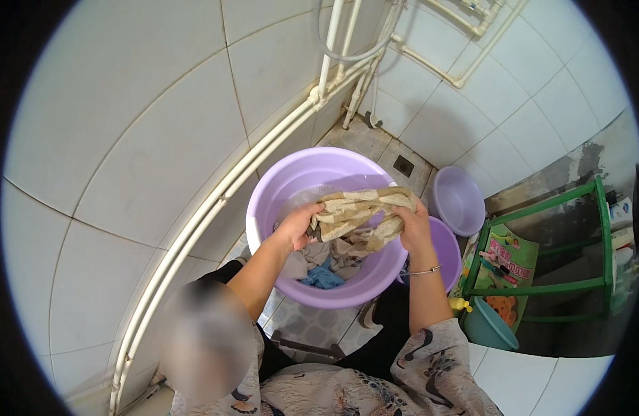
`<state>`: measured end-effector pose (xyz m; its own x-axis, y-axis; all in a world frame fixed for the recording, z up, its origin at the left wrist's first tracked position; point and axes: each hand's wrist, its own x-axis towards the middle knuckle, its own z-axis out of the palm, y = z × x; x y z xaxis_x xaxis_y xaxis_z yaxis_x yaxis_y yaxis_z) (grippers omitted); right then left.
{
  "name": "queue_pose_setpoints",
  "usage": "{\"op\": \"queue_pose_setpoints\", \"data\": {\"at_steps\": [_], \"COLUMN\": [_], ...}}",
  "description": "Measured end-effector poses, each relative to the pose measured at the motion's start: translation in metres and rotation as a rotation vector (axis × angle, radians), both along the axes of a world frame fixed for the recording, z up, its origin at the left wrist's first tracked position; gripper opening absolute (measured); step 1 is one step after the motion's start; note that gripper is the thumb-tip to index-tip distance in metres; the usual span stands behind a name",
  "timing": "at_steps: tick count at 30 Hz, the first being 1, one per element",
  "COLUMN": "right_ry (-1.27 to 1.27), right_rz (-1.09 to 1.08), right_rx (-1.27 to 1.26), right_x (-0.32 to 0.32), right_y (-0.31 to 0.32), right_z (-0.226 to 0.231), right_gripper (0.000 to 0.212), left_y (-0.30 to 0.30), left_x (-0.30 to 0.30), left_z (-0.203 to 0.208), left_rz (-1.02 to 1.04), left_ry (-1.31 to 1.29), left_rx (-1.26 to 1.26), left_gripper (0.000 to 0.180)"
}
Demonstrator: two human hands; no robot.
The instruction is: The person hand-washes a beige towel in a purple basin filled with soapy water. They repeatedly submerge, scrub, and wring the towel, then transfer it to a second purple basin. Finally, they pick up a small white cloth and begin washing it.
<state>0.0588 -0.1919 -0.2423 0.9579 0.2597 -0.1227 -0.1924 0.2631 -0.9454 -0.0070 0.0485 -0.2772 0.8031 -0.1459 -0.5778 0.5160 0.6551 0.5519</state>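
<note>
While purple basin (333, 300) sat below, we held tan cloth (357, 206) between left hand (298, 226) and right hand (416, 227), fingers gripping opposite sides, probably sharing its weight.

Along the tiled wall (153, 139) to my left run cream-coloured pipes (315, 97); ahead of me, a square drain (403, 165) sits in the floor (364, 142). To my right: a small lilac basin (458, 197), a purple basin (444, 258), a green frame (602, 236), a printed sheet (489, 277), and a teal basin (490, 324) beside a yellow nozzle (460, 304).
</note>
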Motion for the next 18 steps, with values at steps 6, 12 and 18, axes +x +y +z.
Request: {"op": "queue_pose_setpoints", "data": {"at_steps": [6, 12, 18], "right_ry": [0.039, -0.024, -0.538], "right_rz": [0.179, 0.093, 0.088], "right_rx": [0.402, -0.103, -0.393], "right_x": [-0.025, -0.01, -0.049], "right_y": [0.02, 0.022, 0.065], "right_z": [0.053, 0.004, 0.012], "right_gripper": [0.04, 0.057, 0.057], "left_y": [0.029, 0.007, -0.007], "left_x": [0.0, 0.0, 0.007], "left_z": [0.032, 0.022, 0.005], "left_rz": [0.211, 0.211, 0.302], "left_ry": [-0.361, -0.308, 0.042], "left_rx": [-0.342, -0.513, -0.061], "left_gripper": [0.069, 0.077, 0.043]}}
